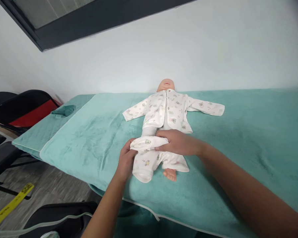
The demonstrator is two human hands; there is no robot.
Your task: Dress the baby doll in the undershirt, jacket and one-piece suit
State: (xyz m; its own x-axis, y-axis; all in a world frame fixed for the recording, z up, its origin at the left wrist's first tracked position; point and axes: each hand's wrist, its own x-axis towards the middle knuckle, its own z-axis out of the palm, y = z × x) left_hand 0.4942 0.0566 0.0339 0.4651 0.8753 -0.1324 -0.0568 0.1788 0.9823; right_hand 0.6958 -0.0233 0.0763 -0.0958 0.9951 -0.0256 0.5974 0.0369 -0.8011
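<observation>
A baby doll (166, 85) lies on its back on a green covered bed, its head toward the wall. It wears a white printed jacket (155, 107) with both sleeves spread out. Matching baby pants (145, 163) cover its lower legs, and one bare foot (170, 174) sticks out of a leg opening. The other foot is hidden inside the fabric. My left hand (126, 160) is closed on the side of the bunched waistband. From the right, my right hand (175, 142) pinches the same waistband near its middle, thumb below and fingers above.
The green bed cover (89, 142) spreads to both sides, with a face hole (63, 110) at the left end. Black and red chairs (27, 109) stand at the left. A black seat (62, 215) and a pale tube (64, 218) are below the front edge. Behind is a white wall (188, 49).
</observation>
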